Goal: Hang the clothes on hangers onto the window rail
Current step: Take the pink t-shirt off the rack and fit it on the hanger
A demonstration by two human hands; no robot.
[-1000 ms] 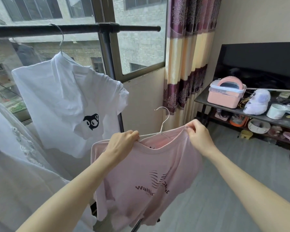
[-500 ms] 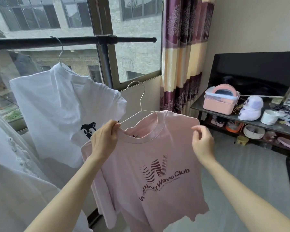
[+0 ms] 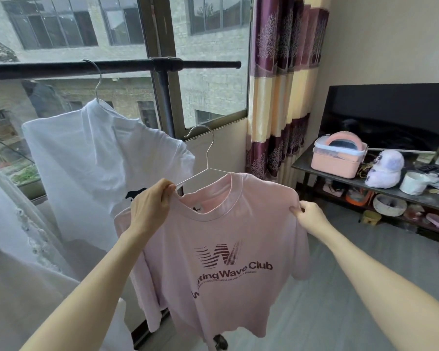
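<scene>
The pink T-shirt [image 3: 228, 249] hung on a wire hanger [image 3: 205, 158], held in front of the person and below the black window rail [image 3: 112, 68]. The left hand [image 3: 150, 206] pinched the hanger's wire and the collar together at the shirt's left shoulder. The right hand [image 3: 311, 216] pinched the fabric at the far shoulder seam, fingers curled on the cloth. The hanger's hook stood just above and to the right of the left grip, tilted, and well below the rail.

To do this step well, I judged that the right grip should smooth the shoulder over the wire end so the shirt sat even. The left grip would then do best to move up toward the hook's neck. The free stretch of rail lay above the left grip, to the right of the white T-shirt [image 3: 99, 158] already hanging there, and short of the rail's end. A lopsided shirt might slide off one arm of the hanger.

To the right of the right grip, a dark bench [image 3: 314, 168] carried a pink lidded box [image 3: 338, 158]; its contents could not be made out. Beside it sat a white cup [image 3: 416, 183], and its inside was not visible.
</scene>
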